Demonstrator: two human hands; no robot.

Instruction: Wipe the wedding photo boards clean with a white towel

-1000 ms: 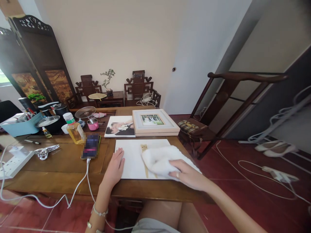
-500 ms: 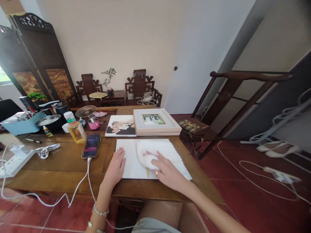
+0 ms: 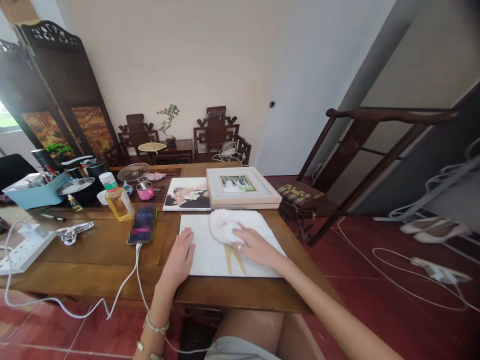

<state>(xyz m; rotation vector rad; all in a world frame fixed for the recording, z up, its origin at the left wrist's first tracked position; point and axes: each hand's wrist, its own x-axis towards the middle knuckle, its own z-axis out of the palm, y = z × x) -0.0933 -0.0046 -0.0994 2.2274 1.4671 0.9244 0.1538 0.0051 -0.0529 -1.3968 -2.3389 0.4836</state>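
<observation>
A white board (image 3: pixel 204 262) lies flat at the near edge of the wooden table, with two tan tapering strips showing on its lower half. My left hand (image 3: pixel 182 255) rests on the board's left edge, fingers stretched out and holding nothing. In my right hand (image 3: pixel 255 246), which wears a ring, is a bunched white cloth (image 3: pixel 225 225) pressed on the upper part of the board. The cloth spreads over the board's upper right area and hides what lies beneath it.
Behind the board are a photo print (image 3: pixel 187 196) and a stacked pale picture frame (image 3: pixel 243 200). To the left are a phone (image 3: pixel 142 225) on a cable, a bottle (image 3: pixel 116 197), a pink mug (image 3: pixel 145 191) and a power strip (image 3: pixel 26 250). A wooden chair (image 3: pixel 348 145) stands right.
My right hand and the cloth have moved away from me, up the board, uncovering more of the tan strips. My left hand stays on the left edge.
</observation>
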